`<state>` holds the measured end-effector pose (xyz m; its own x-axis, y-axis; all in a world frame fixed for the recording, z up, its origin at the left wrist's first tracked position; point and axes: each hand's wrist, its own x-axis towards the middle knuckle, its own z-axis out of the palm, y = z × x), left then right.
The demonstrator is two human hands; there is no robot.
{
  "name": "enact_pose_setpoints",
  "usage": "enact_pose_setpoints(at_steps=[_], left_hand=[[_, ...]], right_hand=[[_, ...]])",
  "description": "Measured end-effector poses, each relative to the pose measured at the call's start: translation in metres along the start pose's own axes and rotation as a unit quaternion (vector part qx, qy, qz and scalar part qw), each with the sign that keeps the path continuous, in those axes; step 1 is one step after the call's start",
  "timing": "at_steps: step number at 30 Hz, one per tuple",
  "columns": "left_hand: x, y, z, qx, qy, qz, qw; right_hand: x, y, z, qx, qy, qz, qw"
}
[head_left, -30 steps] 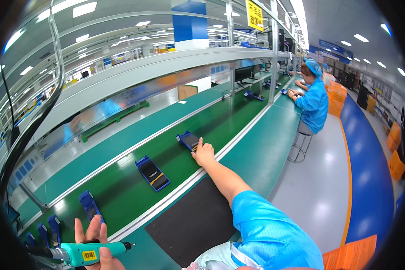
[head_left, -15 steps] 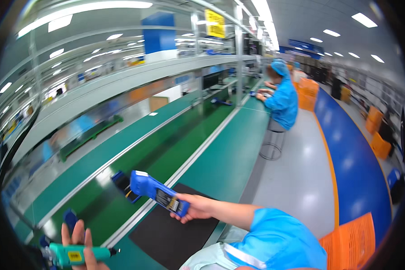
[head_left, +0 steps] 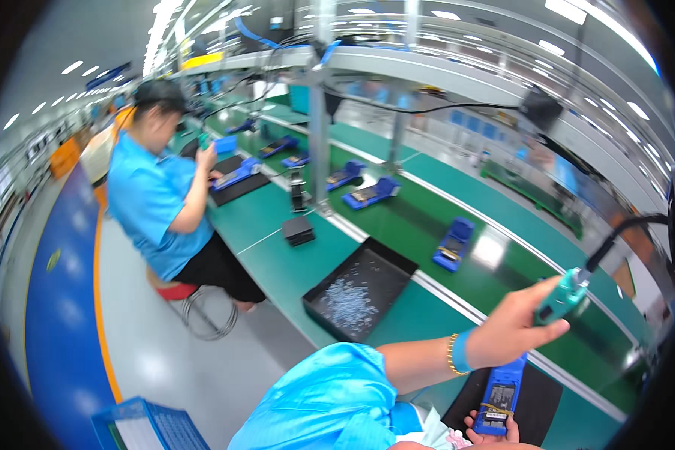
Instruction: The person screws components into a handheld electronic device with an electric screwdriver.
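My left hand (head_left: 514, 324), with a blue strap and a gold bracelet at its wrist, is closed around a teal electric screwdriver (head_left: 559, 304). A black cable runs from the screwdriver's end toward the right rim. Below it, near the lower edge, my right hand (head_left: 495, 431) grips the lower end of a blue handheld device (head_left: 500, 399). Its battery side faces up, with a yellow band across it. The device is over a black mat (head_left: 541, 397) on the green bench. My left wrist hides part of the device's far end.
A black tray (head_left: 397, 262) of small bluish pieces sits on the bench, with a black stack (head_left: 298, 231) beyond. Several blue devices (head_left: 453, 244) lie along the green conveyor. A co-worker in blue (head_left: 157, 187) sits at the left. A metal post (head_left: 322, 135) rises between. A blue bin (head_left: 151, 426) stands lower left.
My view has swung left, bringing the tray and a different co-worker into sight. Both hands now appear at the right, still holding the screwdriver and the blue device.
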<state>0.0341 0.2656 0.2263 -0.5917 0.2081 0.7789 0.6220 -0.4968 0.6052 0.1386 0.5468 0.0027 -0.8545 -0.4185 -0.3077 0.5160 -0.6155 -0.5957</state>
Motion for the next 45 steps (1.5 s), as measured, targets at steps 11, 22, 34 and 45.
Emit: enact_pose_setpoints(at_steps=[11, 22, 34, 45], left_hand=[[0.001, 0.011, -0.012, 0.002, -0.025, -0.029, 0.999], [-0.001, 0.009, -0.014, -0.020, -0.050, -0.054, 0.997], [0.003, -0.016, -0.006, -0.044, -0.075, -0.037, 0.995], [-0.023, -0.020, 0.009, -0.001, -0.085, -0.169, 0.982]], right_hand=[[-0.005, -0.007, 0.086, -0.100, 0.161, -0.078, 0.979], [-0.013, -0.008, 0.018, -0.697, 0.196, -0.167, 0.669], [-0.004, -0.013, 0.084, -0.560, 0.312, -0.169, 0.749], [-0.027, -0.018, 0.074, -0.555, 0.315, -0.125, 0.760]])
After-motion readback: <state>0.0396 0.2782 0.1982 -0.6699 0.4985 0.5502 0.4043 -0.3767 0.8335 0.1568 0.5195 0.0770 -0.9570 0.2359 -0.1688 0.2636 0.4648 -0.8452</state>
